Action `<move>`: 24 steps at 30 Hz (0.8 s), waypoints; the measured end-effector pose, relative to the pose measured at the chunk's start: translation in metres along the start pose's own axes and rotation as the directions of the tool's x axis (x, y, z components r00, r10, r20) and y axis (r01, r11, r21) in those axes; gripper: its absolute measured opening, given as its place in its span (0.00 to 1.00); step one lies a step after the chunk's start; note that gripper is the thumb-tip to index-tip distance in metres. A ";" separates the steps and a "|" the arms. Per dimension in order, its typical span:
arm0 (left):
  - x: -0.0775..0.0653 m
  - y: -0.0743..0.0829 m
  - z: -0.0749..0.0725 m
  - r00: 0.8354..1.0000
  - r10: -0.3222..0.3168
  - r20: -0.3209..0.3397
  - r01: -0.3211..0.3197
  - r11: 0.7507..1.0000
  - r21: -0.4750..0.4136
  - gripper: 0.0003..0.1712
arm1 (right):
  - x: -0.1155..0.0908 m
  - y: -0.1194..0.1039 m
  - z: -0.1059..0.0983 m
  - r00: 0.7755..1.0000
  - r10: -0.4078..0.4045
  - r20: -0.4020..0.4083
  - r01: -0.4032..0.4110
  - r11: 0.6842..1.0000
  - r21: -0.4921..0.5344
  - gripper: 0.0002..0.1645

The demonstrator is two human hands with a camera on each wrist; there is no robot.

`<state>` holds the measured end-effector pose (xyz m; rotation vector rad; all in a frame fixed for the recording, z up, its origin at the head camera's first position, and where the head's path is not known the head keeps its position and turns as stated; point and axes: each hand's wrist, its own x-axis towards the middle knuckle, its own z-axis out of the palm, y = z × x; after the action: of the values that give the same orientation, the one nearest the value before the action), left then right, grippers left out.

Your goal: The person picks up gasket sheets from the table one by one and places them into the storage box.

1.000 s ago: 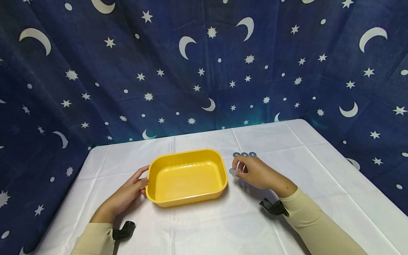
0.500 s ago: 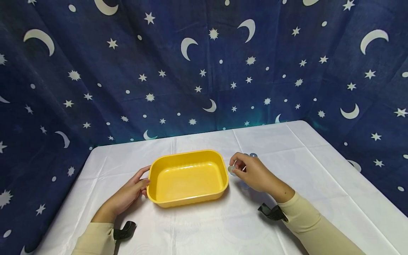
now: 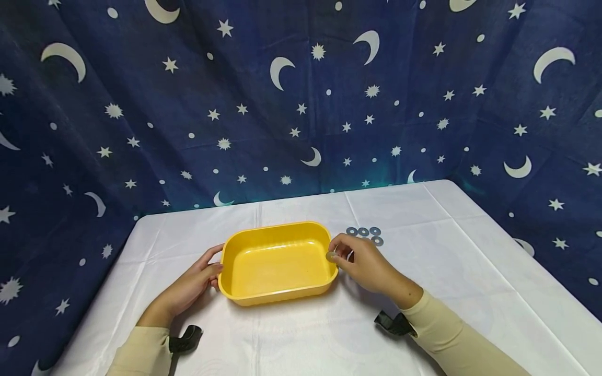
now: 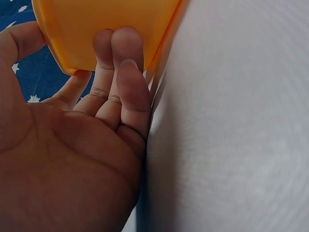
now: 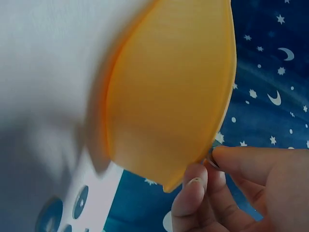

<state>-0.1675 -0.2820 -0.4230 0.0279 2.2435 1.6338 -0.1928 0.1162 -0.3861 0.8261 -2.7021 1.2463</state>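
Note:
A yellow plastic tray (image 3: 277,266) sits on the white-covered table. My left hand (image 3: 190,284) holds its left end, the thumb at the rim and several fingertips (image 4: 128,46) against the outer wall in the left wrist view. At the opposite end my right hand (image 3: 364,263) pinches a flat grey washer (image 3: 331,256) between thumb and fingertips, right over the rim. The right wrist view shows only the edge of that washer (image 5: 211,161), close to the tray's rim. Nothing lies inside the tray.
Several grey washers (image 3: 363,231) lie in two rows on the table behind the right hand, which covers part of the nearer row. White cloth (image 3: 301,339) covers the table. A dark blue curtain (image 3: 263,130) with moons and stars hangs behind it.
My right hand has lifted the washer from the table and carried it left to the tray's right rim. More table washers show behind it. My left hand stays on the tray.

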 end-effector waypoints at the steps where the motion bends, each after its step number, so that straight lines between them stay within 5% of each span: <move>1: 0.000 0.000 0.000 1.000 0.000 0.001 0.000 1.000 -0.001 0.35 | 0.000 0.000 0.001 1.000 -0.007 -0.001 0.007 1.000 -0.004 0.07; 15: 0.000 0.003 0.000 1.000 -0.015 -0.002 0.015 1.000 0.011 0.35 | -0.001 -0.006 0.009 0.999 -0.034 -0.024 0.034 0.999 -0.006 0.08; 24: -0.001 0.003 0.000 1.000 -0.020 -0.004 0.020 1.000 0.007 0.36 | 0.005 -0.014 0.015 0.992 -0.125 0.028 0.124 0.992 0.021 0.08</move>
<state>-0.1673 -0.2811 -0.4202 0.0043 2.2453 1.6172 -0.1875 0.0961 -0.3851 1.0058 -2.6179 1.2453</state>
